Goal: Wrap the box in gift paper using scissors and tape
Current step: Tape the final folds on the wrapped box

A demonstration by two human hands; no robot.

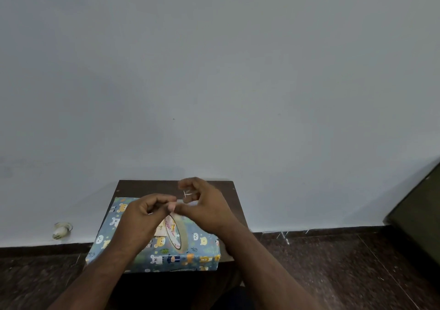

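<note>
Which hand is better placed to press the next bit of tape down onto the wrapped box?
Probably the right hand: it seems to pinch a small piece of tape above the wrapped box, while the left hand is busy at the tape roll.

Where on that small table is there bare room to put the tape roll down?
Little room. The wrapped box covers most of the dark table. Bare wood shows in a strip behind the box, against the wall, and a narrower strip along the table's right edge. The middle is crowded: both hands, left hand and right hand, work the tape roll above the box.
</note>
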